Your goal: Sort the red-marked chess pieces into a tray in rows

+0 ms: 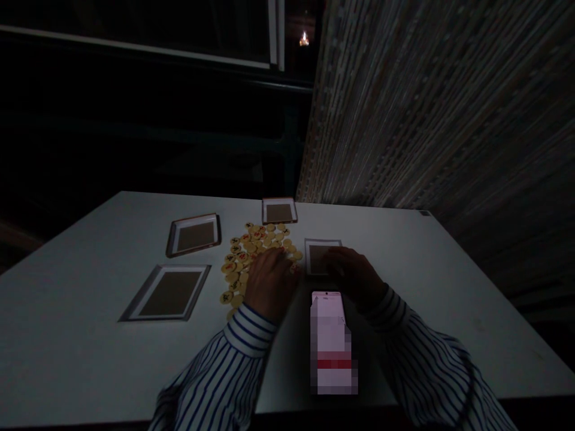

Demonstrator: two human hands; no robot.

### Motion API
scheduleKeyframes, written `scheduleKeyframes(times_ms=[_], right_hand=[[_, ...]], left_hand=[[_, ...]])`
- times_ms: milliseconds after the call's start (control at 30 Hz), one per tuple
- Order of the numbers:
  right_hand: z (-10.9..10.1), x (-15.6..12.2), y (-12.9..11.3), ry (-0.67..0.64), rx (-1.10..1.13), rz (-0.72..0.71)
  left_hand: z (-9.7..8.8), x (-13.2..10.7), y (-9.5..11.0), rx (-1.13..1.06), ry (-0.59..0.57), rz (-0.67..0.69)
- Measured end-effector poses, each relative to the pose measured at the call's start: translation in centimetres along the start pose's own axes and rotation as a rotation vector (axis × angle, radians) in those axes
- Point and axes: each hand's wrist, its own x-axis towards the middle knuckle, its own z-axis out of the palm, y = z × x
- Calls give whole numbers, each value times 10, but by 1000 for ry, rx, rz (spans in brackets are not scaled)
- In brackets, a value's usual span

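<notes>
A spread of round, pale yellow Chinese chess pieces (pixel 232 277) covers the middle of the table, some marked with red or black characters. My left hand (pixel 272 284) is over the right part of this spread, its fingers curled down and drawn together. Its fingertips are in shadow, so whatever they pinch cannot be made out. My right hand (pixel 354 275) reaches over the right side of a small shallow tray or frame (pixel 314 266), with bent fingers slightly apart and no piece visible in them. A lit phone (pixel 330 323), its screen partly pixelated, lies between my forearms.
More tray-like frames with brown centres lie around the pieces: one at the back (pixel 279 212), one at the back left (pixel 194 234) and one at the left (pixel 171 293). They rest on a white table (pixel 449 335). Behind its right side hangs a string curtain (pixel 404 108). The room is dark.
</notes>
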Motion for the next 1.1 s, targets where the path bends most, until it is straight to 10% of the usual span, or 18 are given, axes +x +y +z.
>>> scheduleKeyframes(times_ms=[1100], right_hand=[[17, -12, 49, 227, 154, 147]], left_hand=[[47, 38, 27, -138, -73, 41]])
